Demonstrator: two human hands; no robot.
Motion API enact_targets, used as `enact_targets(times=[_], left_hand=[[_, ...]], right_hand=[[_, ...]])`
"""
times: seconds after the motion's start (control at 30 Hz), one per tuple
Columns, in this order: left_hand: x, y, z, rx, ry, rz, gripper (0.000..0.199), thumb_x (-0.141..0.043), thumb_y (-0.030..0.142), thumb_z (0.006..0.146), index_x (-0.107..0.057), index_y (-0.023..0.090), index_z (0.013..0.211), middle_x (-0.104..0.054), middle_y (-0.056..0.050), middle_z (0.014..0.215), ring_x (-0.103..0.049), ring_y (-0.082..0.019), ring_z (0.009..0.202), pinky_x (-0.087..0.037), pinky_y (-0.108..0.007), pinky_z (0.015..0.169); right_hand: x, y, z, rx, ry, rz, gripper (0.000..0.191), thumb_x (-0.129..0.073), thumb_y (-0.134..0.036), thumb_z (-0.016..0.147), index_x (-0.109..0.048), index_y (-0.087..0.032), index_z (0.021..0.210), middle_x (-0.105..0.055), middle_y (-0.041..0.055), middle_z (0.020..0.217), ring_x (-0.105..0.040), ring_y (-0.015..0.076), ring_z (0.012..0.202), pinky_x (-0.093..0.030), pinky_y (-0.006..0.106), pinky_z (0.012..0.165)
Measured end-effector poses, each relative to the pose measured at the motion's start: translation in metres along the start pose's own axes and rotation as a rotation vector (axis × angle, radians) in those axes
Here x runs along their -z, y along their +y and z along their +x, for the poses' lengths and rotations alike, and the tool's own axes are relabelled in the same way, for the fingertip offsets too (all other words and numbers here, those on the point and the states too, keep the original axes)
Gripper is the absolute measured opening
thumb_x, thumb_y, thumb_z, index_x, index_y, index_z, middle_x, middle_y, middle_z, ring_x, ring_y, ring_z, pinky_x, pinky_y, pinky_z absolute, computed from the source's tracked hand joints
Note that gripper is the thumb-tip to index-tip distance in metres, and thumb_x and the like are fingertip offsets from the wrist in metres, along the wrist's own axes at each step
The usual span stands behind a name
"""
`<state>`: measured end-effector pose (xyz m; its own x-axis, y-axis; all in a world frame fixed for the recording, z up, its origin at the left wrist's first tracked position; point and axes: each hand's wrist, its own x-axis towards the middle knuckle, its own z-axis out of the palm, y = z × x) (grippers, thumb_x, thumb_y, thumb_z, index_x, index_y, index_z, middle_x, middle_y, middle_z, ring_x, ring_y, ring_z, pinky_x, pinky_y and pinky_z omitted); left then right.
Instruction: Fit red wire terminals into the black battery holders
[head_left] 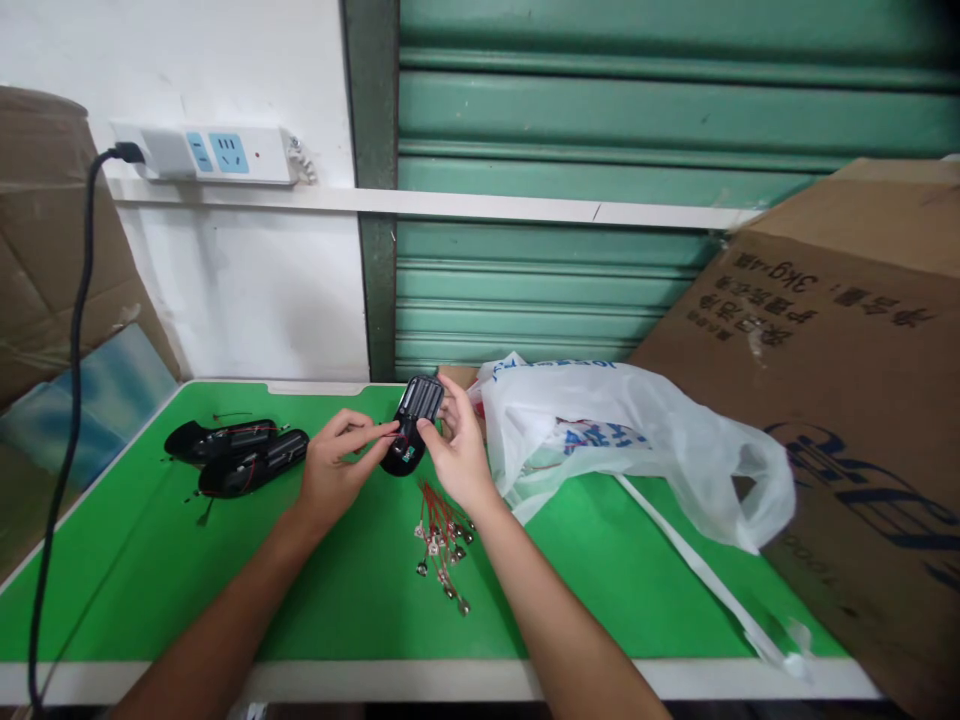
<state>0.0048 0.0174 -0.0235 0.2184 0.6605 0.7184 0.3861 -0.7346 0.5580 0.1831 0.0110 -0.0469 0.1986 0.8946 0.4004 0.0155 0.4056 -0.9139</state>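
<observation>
My right hand (pixel 459 445) is closed around the edge of a black plastic housing (pixel 420 400), its thumb on the front. The housing is tilted up above the table and shows a slotted, battery-compartment-like section and a small green part (pixel 409 454) near its lower end. My left hand (pixel 337 460) reaches in from the left, thumb and index finger pinched at a thin red wire (pixel 396 437) on the housing. Below lies a bunch of red wires (pixel 435 505) with small metal-ended pieces (pixel 442 550). Two similar black housings (pixel 240 462) with loose wires rest left of my left hand.
A white plastic bag (pixel 600 420) lies on the green tabletop (pixel 337 600) at right, its strap trailing forward. Cardboard boxes (pixel 810 330) flank both sides. A black cable (pixel 79 350) hangs at left from a power strip (pixel 217 152) on the wall.
</observation>
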Motion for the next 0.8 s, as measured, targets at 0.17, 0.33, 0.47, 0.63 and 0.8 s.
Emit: enact_targets(times=[0.17,0.33,0.47,0.63,0.8], left_hand=[[0.004,0.003,0.003,0.038,-0.039,0.023,0.020,-0.066,0.029,0.093,-0.080,0.026,0.106,-0.067,-0.003,0.088,-0.064,-0.016,0.080,-0.055,-0.030,0.075],[0.013,0.007,0.003,0.001,-0.193,0.093,0.024,-0.061,0.021,0.085,-0.077,0.023,0.103,-0.063,-0.008,0.105,-0.061,-0.024,0.101,-0.053,-0.043,0.092],[0.010,0.009,-0.002,-0.017,-0.269,0.187,0.023,-0.065,0.027,0.085,-0.074,0.024,0.106,-0.061,-0.010,0.118,-0.057,-0.030,0.114,-0.047,-0.052,0.103],[-0.005,0.003,-0.009,0.004,-0.200,0.296,0.018,-0.068,0.033,0.089,-0.078,0.026,0.102,-0.064,-0.010,0.120,-0.058,-0.030,0.115,-0.047,-0.052,0.100],[-0.013,-0.002,-0.012,0.054,-0.153,0.258,0.012,-0.070,0.031,0.088,-0.081,0.027,0.091,-0.068,-0.009,0.116,-0.059,-0.030,0.112,-0.047,-0.051,0.098]], right_hand=[[-0.003,-0.002,-0.003,0.004,-0.065,-0.024,0.058,-0.062,-0.027,0.090,-0.046,-0.028,0.145,-0.066,0.0073,0.115,-0.065,0.0232,0.103,-0.055,0.045,0.099],[0.000,0.002,0.001,0.009,-0.019,-0.026,0.061,-0.061,-0.027,0.090,-0.043,-0.026,0.148,-0.065,0.0097,0.119,-0.065,0.0250,0.110,-0.055,0.046,0.102],[0.003,0.002,0.002,0.030,0.001,-0.062,0.060,-0.060,-0.026,0.091,-0.042,-0.026,0.149,-0.064,0.0107,0.121,-0.064,0.0259,0.111,-0.057,0.045,0.098],[0.000,-0.003,-0.002,0.058,0.015,-0.116,0.063,-0.061,-0.027,0.091,-0.043,-0.026,0.151,-0.061,0.0123,0.132,-0.062,0.0270,0.114,-0.058,0.044,0.096],[-0.007,-0.008,-0.006,0.043,-0.015,-0.097,0.062,-0.058,-0.029,0.092,-0.041,-0.025,0.152,-0.060,0.0128,0.134,-0.062,0.0275,0.115,-0.056,0.045,0.099]])
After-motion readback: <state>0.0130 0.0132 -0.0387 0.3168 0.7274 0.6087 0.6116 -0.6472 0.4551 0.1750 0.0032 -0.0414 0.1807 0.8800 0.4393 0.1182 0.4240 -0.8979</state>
